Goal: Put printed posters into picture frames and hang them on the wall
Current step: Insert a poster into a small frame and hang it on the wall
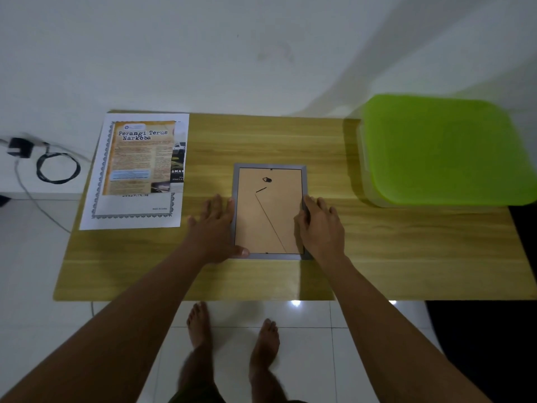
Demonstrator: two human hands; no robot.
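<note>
Wooden tabletop (377, 257) holds the picture frame (270, 210) face down, probably to open its back; left hand (213, 228) steadies it, fingers (216, 203) straight; right hand (321, 228) curls on its right edge; posters (139, 164) wait at the left

The light is dim and flat, with a grey-green cast over the table (377, 257). Two small bright glints lie on the floor tiles (295, 303) just below the table's near edge. A broad soft shadow slants across the wall (232, 39) above the table's right end. The green lid (441, 149) at that end is smeared, its edges soft, and the charger (20, 146) left of the table is streaked. The poster (142, 158) at the table's far left corner is sharp enough to read its heading. The right hand (319, 225) throws a faint shadow on the picture frame (270, 210) at the table's middle. Wide-angle distortion splays the table's side edges outward.
</note>
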